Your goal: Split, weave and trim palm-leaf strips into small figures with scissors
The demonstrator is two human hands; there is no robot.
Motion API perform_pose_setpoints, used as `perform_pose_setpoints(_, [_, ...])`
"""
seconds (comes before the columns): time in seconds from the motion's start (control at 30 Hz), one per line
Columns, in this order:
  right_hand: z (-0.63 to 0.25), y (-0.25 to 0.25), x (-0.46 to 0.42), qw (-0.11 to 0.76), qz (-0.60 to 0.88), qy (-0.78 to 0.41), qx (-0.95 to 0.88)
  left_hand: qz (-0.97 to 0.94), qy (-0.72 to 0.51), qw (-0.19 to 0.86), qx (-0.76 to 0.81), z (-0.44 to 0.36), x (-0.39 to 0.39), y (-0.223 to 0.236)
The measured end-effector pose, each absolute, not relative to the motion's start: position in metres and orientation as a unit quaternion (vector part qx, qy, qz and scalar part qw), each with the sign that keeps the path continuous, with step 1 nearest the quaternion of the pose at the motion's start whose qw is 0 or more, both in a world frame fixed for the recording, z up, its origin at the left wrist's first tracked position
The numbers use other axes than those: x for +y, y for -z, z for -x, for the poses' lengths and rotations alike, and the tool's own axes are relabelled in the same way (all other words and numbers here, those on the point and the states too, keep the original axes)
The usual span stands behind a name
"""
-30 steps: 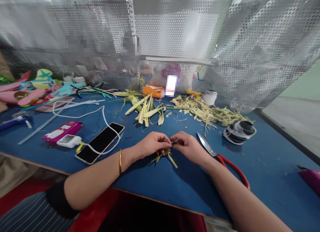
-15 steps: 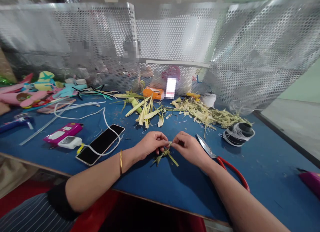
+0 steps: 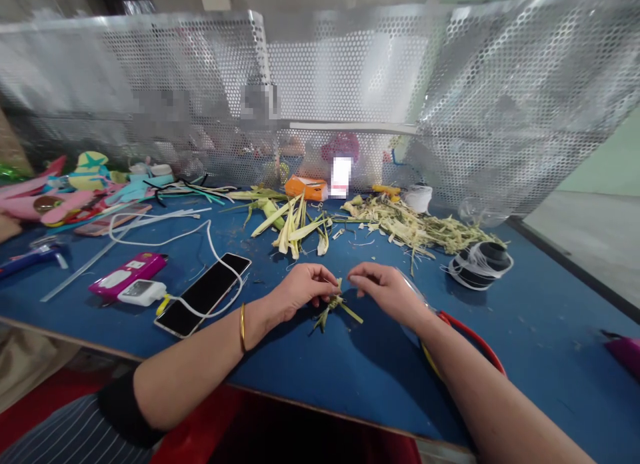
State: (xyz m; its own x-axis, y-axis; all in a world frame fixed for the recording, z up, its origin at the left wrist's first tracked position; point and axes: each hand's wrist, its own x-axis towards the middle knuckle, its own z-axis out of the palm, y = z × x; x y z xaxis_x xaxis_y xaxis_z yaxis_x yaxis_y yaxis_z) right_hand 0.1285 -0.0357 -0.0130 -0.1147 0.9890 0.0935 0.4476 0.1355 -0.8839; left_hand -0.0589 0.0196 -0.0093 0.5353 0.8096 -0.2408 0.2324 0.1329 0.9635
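Observation:
My left hand [image 3: 307, 292] is closed in a pinch on a small bundle of pale green husk strips [image 3: 331, 307]. Loose ends of the bundle fan out below the fingertips, low over the blue table. Just right of it, apart from the bundle, is my right hand [image 3: 383, 289]. Its thumb and forefinger look pinched together; anything between them is too small to make out. Partly under my right wrist lie scissors with red handles [image 3: 473, 337]. A dark spool wound with white thread [image 3: 480, 265] stands farther right.
Husk strips [image 3: 295, 231] and a heap of shredded fibre [image 3: 415, 224] lie beyond my hands. At left are a phone [image 3: 205, 294], a white cable, a magenta device [image 3: 127, 277] and a blue-handled tool [image 3: 33, 259]. A perforated metal screen [image 3: 345, 71] borders the back.
My right hand has drawn away from the bundle, slightly to the right, and now covers more of the scissors. My left hand keeps its pinch. The whole view has shifted slightly.

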Motion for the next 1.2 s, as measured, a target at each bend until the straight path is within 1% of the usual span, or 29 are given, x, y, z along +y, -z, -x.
perform_pose_setpoints(0.03, [-0.129,0.014,-0.034,0.402,0.555,-0.357,-0.635,-0.624,-0.230,0.617,0.421,0.059,0.020,0.009])
perform_pose_setpoints(0.1, [-0.127,0.019,-0.031,0.425,0.544,-0.370,-0.622,-0.644,-0.229,0.598,0.418,0.059,0.020,0.009])
perform_pose_setpoints(0.3, [-0.115,0.032,-0.030,0.404,0.491,-0.420,-0.648,-0.717,-0.237,0.527,0.390,0.060,0.027,0.018])
perform_pose_setpoints(0.4, [-0.114,0.032,-0.031,0.387,0.493,-0.416,-0.659,-0.754,-0.239,0.484,0.375,0.062,0.029,0.021])
perform_pose_setpoints(0.53, [-0.115,0.030,-0.033,0.356,0.525,-0.360,-0.684,-0.807,-0.253,0.376,0.379,0.062,0.026,0.018])
perform_pose_setpoints(0.63, [-0.115,0.030,-0.033,0.363,0.536,-0.346,-0.679,-0.833,-0.257,0.293,0.393,0.061,0.020,0.013])
perform_pose_setpoints(0.77, [-0.113,0.033,-0.031,0.380,0.537,-0.360,-0.662,-0.858,-0.264,0.196,0.394,0.060,0.014,0.013])
perform_pose_setpoints(0.93, [-0.113,0.033,-0.030,0.401,0.509,-0.411,-0.641,-0.882,-0.279,0.083,0.370,0.060,0.013,0.020])
perform_pose_setpoints(1.03, [-0.113,0.032,-0.030,0.407,0.506,-0.429,-0.628,-0.883,-0.293,0.055,0.362,0.059,0.014,0.024])
perform_pose_setpoints(1.2, [-0.113,0.032,-0.028,0.400,0.525,-0.419,-0.623,-0.881,-0.325,0.059,0.339,0.058,0.017,0.029])
